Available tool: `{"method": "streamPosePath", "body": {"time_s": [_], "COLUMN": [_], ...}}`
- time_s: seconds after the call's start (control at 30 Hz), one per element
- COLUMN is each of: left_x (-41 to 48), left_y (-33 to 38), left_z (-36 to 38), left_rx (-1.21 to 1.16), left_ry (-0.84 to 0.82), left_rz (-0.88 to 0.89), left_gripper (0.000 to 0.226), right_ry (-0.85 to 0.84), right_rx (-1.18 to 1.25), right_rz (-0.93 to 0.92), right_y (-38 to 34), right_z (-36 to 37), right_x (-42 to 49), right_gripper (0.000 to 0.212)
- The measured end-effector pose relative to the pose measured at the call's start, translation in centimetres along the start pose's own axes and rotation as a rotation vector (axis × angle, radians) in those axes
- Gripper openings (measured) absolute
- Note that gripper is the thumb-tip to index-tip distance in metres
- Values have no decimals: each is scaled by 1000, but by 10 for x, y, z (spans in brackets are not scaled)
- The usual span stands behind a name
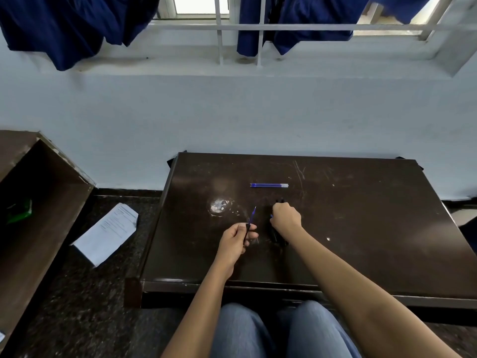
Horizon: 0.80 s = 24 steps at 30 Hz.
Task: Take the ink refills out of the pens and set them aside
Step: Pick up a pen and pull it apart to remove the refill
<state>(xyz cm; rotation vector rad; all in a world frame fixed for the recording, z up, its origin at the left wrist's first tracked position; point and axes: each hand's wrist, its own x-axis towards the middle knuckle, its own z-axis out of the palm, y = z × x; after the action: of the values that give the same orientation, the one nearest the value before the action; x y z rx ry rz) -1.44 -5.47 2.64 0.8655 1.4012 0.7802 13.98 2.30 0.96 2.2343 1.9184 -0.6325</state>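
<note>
My left hand [236,240] holds a dark pen barrel upright, and a blue ink refill [252,214] sticks out of its top. My right hand [286,216] is curled over a small dark pen part near the table's middle; what it grips is mostly hidden. Under and behind my right wrist lies a bunch of black pens [277,235]. Further back, a few blue refills [269,185] lie side by side, pointing left to right.
The dark wooden table [361,228] has a white scuff mark [219,205] left of my hands. On the floor to the left lie folded papers [108,233], beside a brown wooden shelf [38,202]. A pale wall stands right behind the table.
</note>
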Motion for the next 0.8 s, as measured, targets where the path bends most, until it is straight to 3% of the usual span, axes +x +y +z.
{"method": "streamPosePath", "body": {"time_s": [0.17,0.3,0.37,0.47,0.57,0.8], "left_x": [1,-2,-6,-13,-22,-48], "left_y": [2,5,6,7,7,17], "left_z": [-2,-3,-3,-1,1,9], "left_rx": [2,-4,-17,-41,-36,-18], "left_ry": [4,-3,-13,-42,-53,-82], "left_rz": [-7,-5,-1,8,35,97], "left_gripper": [29,28,28,28,28,27], "right_ry": [2,4,25,85,-20,-115], "right_rx": [-88,69,284,802,1338,1859], "right_rz": [-11,19,55,110,160,133], "right_y": [-4,-2,0,3,6,19], "right_z": [6,4,2,-7,-24,-46], "right_x": [5,6,6,-6,-30,-74], "right_gripper": [30,25,22,20,21,21]}}
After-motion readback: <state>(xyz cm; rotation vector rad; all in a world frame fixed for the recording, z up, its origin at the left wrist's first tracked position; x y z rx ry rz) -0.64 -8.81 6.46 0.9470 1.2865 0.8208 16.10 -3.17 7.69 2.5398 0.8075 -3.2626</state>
